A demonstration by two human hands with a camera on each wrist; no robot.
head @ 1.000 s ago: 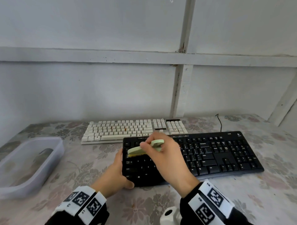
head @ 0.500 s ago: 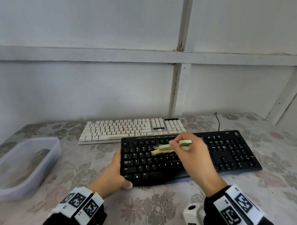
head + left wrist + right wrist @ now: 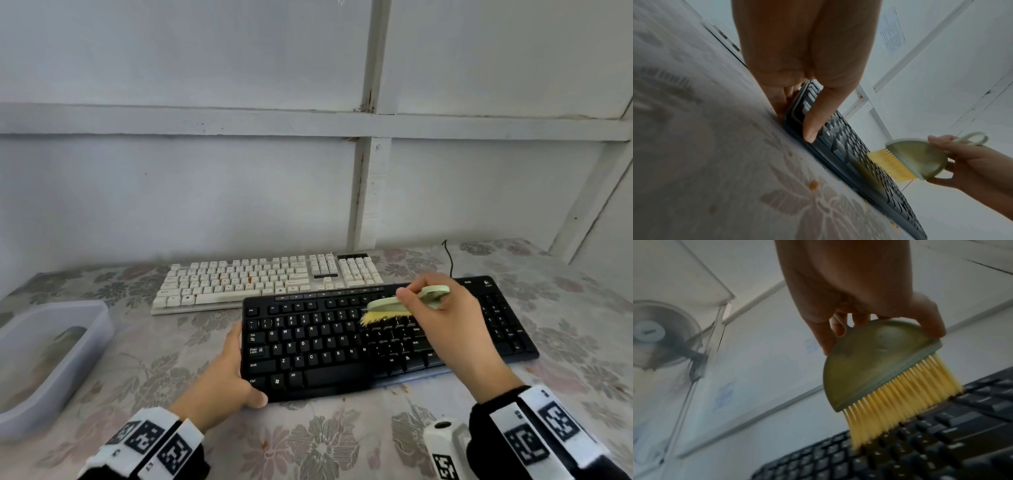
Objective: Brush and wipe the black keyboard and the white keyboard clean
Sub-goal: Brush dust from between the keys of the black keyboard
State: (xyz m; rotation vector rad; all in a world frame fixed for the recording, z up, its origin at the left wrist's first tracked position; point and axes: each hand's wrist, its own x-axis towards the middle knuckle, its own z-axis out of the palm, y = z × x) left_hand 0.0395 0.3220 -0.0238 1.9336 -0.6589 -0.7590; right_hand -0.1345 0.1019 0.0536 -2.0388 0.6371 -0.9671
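Note:
The black keyboard (image 3: pixel 329 346) lies at the table's front, the white keyboard (image 3: pixel 267 279) right behind it. My right hand (image 3: pixel 442 315) grips a pale green half-round brush (image 3: pixel 400 303) by its back. Its yellow bristles (image 3: pixel 900 402) touch the keys at the right of the letter block. My left hand (image 3: pixel 226 377) holds the black keyboard's left end, thumb (image 3: pixel 813 120) on the front corner and fingers along the side edge (image 3: pixel 787 97). The brush (image 3: pixel 916 160) also shows in the left wrist view, above the black keyboard (image 3: pixel 857 151).
A translucent plastic tub (image 3: pixel 44 356) stands at the left edge of the flowered tablecloth (image 3: pixel 308 442). Small orange crumbs (image 3: pixel 813 185) lie on the cloth in front of the black keyboard. A black cable (image 3: pixel 449 260) runs off behind it. The white wall is close behind.
My right hand has swept the brush rightward across the black keyboard, from its left keys to the right of the letter block. My left hand stays on the left end.

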